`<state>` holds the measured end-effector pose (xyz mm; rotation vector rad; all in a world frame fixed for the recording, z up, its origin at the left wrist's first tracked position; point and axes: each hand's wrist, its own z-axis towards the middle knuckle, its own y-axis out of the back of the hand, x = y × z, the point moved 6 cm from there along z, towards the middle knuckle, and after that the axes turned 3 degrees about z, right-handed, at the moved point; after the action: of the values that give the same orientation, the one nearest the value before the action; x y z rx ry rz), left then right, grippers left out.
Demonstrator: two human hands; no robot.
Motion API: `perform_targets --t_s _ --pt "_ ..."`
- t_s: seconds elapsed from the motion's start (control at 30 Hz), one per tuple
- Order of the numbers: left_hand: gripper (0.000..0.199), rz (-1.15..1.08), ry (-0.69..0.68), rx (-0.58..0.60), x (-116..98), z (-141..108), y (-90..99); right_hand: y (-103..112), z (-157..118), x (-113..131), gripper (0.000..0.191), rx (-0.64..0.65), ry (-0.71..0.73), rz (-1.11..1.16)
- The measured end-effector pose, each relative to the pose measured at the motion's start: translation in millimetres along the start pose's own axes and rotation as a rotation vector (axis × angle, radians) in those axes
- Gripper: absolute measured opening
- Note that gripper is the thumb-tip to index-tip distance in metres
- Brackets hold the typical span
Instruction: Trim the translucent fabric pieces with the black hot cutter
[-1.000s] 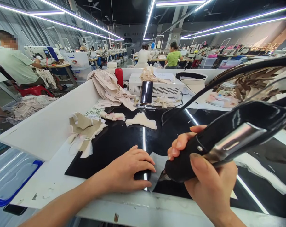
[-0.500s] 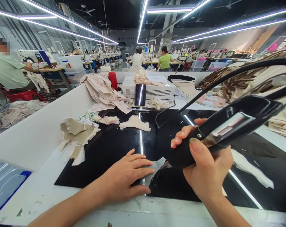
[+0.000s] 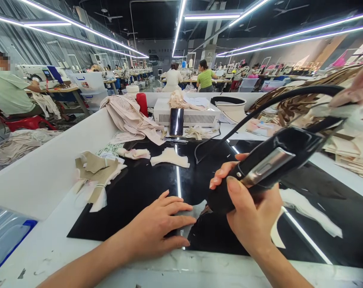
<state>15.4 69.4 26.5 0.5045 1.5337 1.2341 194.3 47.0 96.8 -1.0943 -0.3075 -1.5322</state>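
My right hand (image 3: 253, 212) is wrapped around a black corded hand tool (image 3: 268, 160) with a silver plate along its side, my thumb resting near the plate. The tool tilts down to the left, its tip close to a thin, pale, see-through piece (image 3: 196, 216) on the glossy black board (image 3: 145, 180). The exact contact at the tip cannot be made out. My left hand (image 3: 160, 224) lies flat with fingers spread, fingertips on the left edge of that piece. A cream fabric piece (image 3: 279, 232) lies partly behind my right wrist.
Cut cream fabric (image 3: 170, 157) and a tied beige bundle (image 3: 97, 172) lie on the board. Behind stand a phone (image 3: 176, 122) and a vented white box (image 3: 199, 116). The tool's black cable (image 3: 244, 124) arches at right. Another person's hand (image 3: 355, 92) appears at upper right.
My right hand and the tool have shifted slightly left, with the tool's rear end lower. My left hand stays nearly in place. A blurred hand has appeared at upper right.
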Motion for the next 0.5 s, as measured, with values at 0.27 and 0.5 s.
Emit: perform_targets --t_s 0.27,0.5 --pt "0.046 -0.013 0.003 -0.030 0 0 2.1 13 11 2 0.033 -0.080 0.051 -0.010" --pt "0.047 -0.009 0.017 -0.008 0 0 1.4 13 11 0 0.032 -0.073 0.041 -0.009"
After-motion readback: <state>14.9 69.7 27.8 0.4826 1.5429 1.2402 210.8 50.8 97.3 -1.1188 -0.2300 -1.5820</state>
